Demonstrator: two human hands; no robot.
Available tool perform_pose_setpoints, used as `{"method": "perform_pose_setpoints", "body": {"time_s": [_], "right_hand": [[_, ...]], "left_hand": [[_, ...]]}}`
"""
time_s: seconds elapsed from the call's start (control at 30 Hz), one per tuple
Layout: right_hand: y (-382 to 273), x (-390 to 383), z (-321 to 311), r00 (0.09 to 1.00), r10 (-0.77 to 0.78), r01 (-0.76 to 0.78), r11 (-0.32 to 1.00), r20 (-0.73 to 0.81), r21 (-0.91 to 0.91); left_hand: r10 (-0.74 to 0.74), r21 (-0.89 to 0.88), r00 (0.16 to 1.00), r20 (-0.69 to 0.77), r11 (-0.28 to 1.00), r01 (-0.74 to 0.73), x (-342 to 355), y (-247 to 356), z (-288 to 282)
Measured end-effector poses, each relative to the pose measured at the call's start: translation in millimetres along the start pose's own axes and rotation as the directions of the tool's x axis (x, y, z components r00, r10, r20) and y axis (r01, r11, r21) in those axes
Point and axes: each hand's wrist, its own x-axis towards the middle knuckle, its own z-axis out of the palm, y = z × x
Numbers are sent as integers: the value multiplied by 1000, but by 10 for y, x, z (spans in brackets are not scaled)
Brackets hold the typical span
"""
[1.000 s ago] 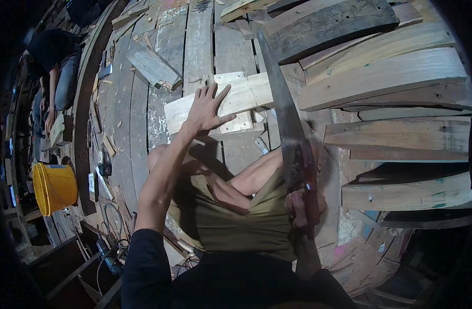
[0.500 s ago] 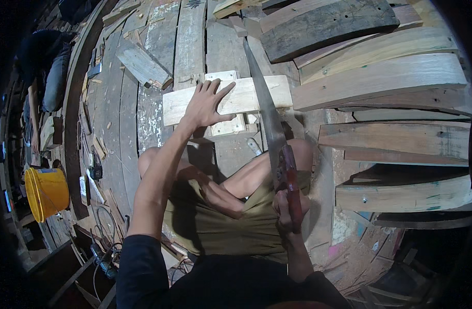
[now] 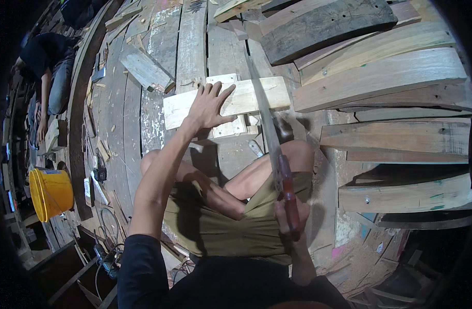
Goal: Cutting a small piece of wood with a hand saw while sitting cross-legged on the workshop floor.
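Observation:
A pale board (image 3: 181, 106) lies crosswise over short pale blocks (image 3: 226, 126) on the plank floor. My left hand (image 3: 209, 107) presses flat on the board, fingers spread. My right hand (image 3: 289, 215) grips the red-brown handle of a handsaw (image 3: 268, 134), low over my right thigh. The long blade reaches forward across the right part of the board, a little blurred. A small light tool (image 3: 256, 148) lies just below the blocks, in front of my crossed legs.
Stacked curved timbers (image 3: 380, 77) fill the right. At left are a yellow bucket (image 3: 53, 195), a corded power tool (image 3: 104, 260), offcuts (image 3: 146, 67) and a long beam (image 3: 81, 98). Another person (image 3: 50, 69) bends over wood at far left, beyond the beam.
The saw and my right hand have shifted left, and the blade sits lower across the board. My left hand stays spread on the board, which now lies more level in view.

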Motion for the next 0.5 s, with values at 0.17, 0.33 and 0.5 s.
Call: {"method": "perform_pose_setpoints", "body": {"time_s": [0.17, 0.33, 0.5], "right_hand": [[23, -124, 38, 1000, 17, -17, 999, -13, -35], [226, -193, 98, 997, 53, -54, 998, -50, -18], [-91, 76, 98, 993, 119, -119, 992, 12, 37]], "left_hand": [[22, -1, 1000, 17, 1000, -22, 8, -32, -17], [81, -2, 996, 20, 997, -81, 84, -23, -45], [12, 46, 998, 57, 999, -15, 200, 107, 20]]}}
